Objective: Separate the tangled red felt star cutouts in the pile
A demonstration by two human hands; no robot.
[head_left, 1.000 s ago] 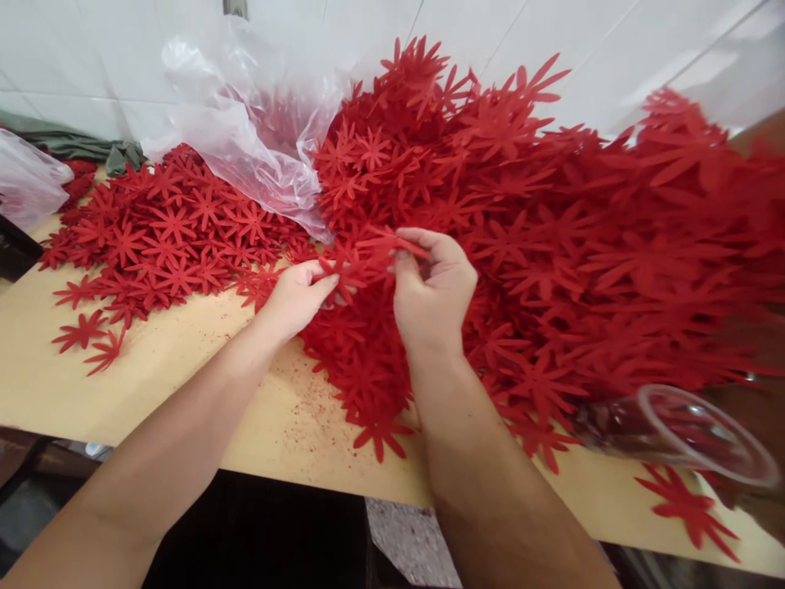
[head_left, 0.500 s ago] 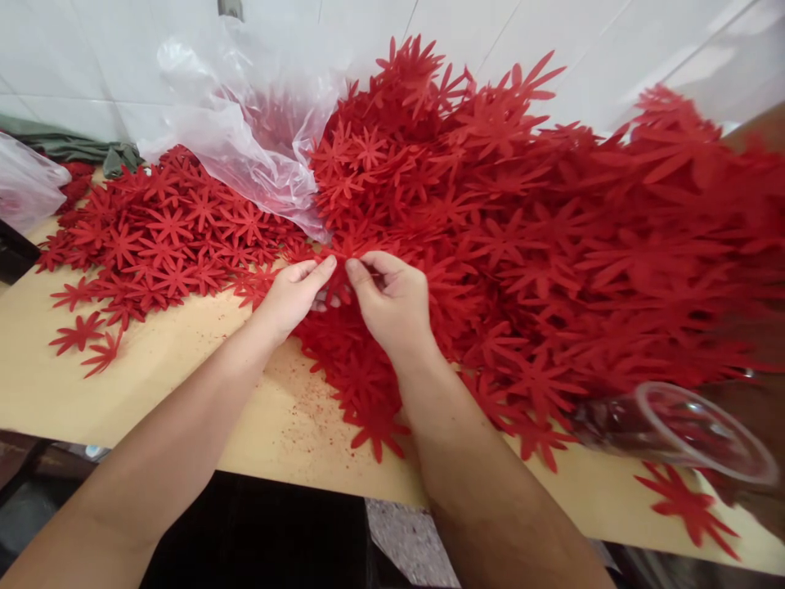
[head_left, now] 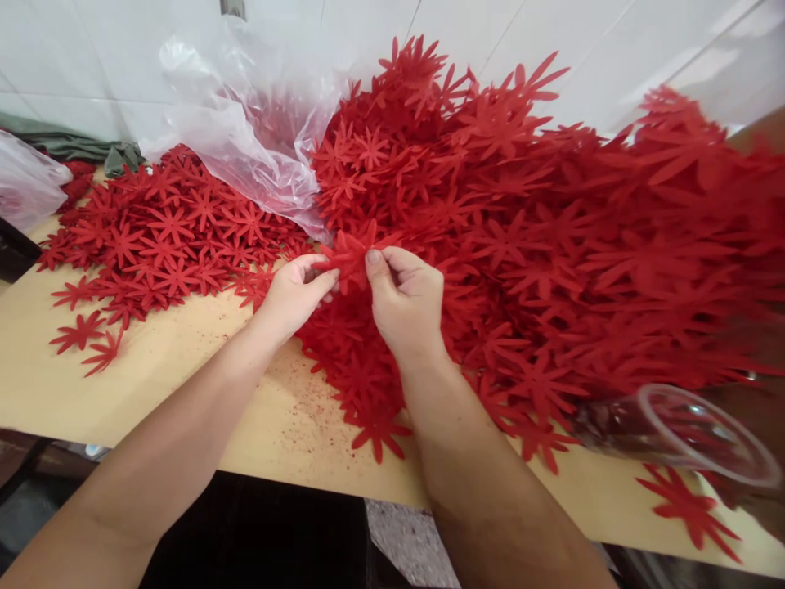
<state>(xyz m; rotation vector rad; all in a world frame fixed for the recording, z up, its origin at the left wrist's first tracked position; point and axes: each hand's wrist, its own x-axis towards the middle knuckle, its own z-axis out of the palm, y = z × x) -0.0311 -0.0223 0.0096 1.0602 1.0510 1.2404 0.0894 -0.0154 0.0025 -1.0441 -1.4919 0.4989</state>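
Both hands pinched one red flower cutout between them: the left hand closed thumb and fingers on its left petals, the right hand gripped its right side with thumb against curled fingers. The cutout was lifted just above the near edge of the big red pile. Left of the pile lay a flatter spread of cutouts and a clear plastic bag. Everything rested on a pale wooden table against a white tiled wall. By the pile's near right edge sat a clear container, blurred and partly cut off; whether the hands held one cutout or several stuck together could not be told.
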